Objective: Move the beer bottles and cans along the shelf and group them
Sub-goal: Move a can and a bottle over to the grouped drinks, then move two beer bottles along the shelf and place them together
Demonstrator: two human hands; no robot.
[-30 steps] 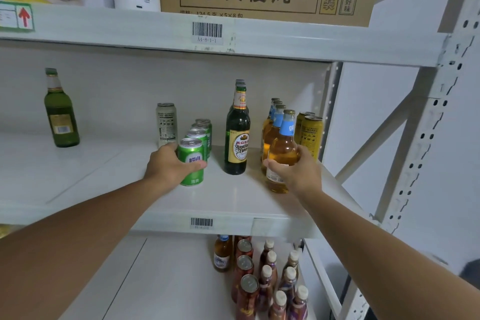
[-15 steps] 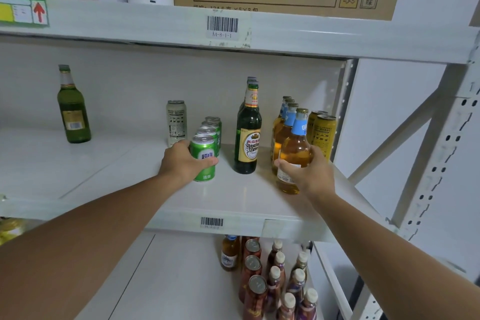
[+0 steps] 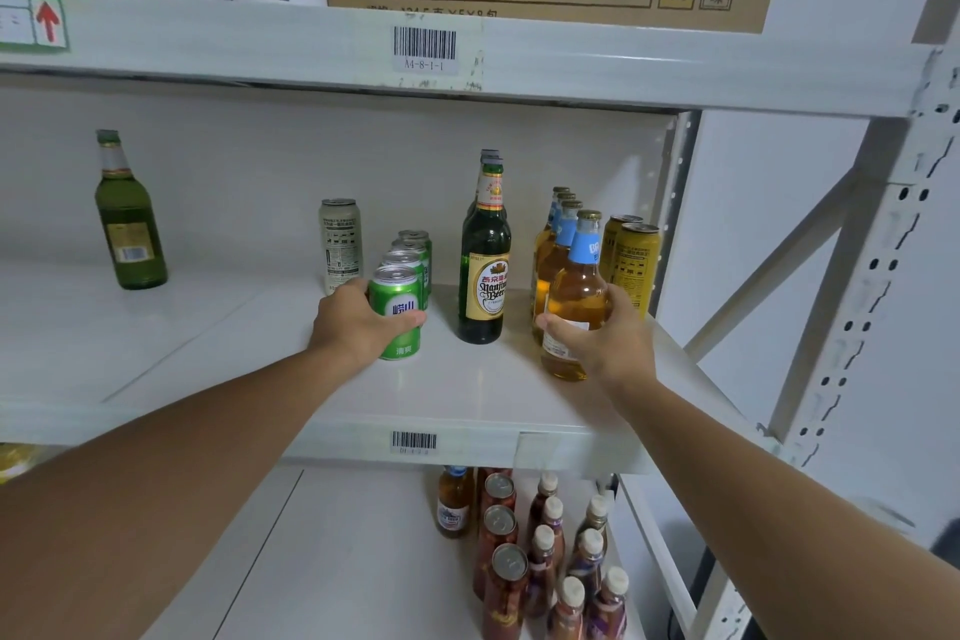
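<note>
A: Green can (image 3: 396, 312) wrapped in left grip (image 3: 358, 322), front of its row, upright on shelf (image 3: 467, 390)?

B: Yep. Right grip (image 3: 605, 335) curled round amber bottle (image 3: 576, 296), also upright. Stray green bottle (image 3: 127, 223) sits far left, so left hand's nearer imo.

My can (image 3: 397, 312) is glossy green metal, my bottle (image 3: 576, 296) smooth clear glass, the shelf (image 3: 467, 390) matt white-painted metal.
</note>
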